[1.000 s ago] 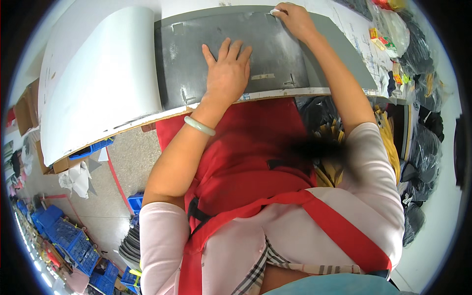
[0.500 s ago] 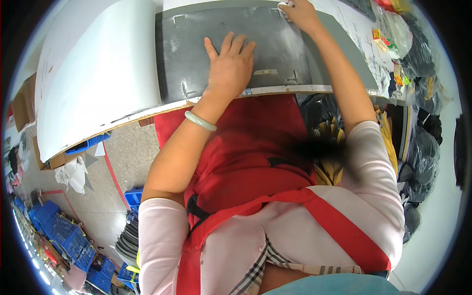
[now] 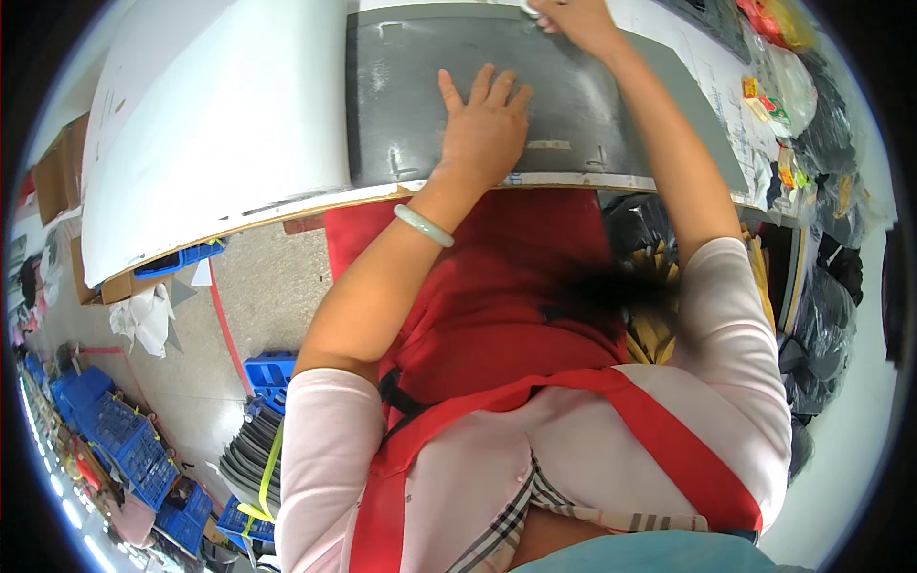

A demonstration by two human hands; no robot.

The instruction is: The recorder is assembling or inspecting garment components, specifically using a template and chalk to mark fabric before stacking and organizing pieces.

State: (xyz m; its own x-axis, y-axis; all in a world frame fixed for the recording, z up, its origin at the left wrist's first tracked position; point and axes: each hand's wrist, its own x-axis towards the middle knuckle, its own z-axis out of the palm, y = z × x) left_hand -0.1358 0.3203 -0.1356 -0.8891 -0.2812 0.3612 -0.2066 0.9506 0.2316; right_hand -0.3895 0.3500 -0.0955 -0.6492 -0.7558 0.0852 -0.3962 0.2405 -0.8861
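Observation:
A dark grey rectangular sheet (image 3: 401, 95) with small cut marks and whitish smears lies on the white worktable. My left hand (image 3: 485, 134) rests flat on it, fingers spread, a pale bangle (image 3: 423, 226) round the wrist. At the sheet's far edge, my right hand (image 3: 578, 21) pinches a small white piece (image 3: 529, 9), possibly chalk; the top of the picture cuts it off partly. Beneath the dark sheet, a plainer grey sheet (image 3: 683, 124) shows on the right.
A large white sheet (image 3: 220, 105) covers the table's left part. Clear plastic bags (image 3: 788, 86) and dark bagged bundles (image 3: 826, 320) line the right side. Blue crates (image 3: 124, 449) and a stack of dark curved pieces (image 3: 250, 458) stand on the floor at left.
My right hand has moved left along the dark sheet's far edge with the white piece. My left hand stays flat on the sheet. The whole view has shifted slightly.

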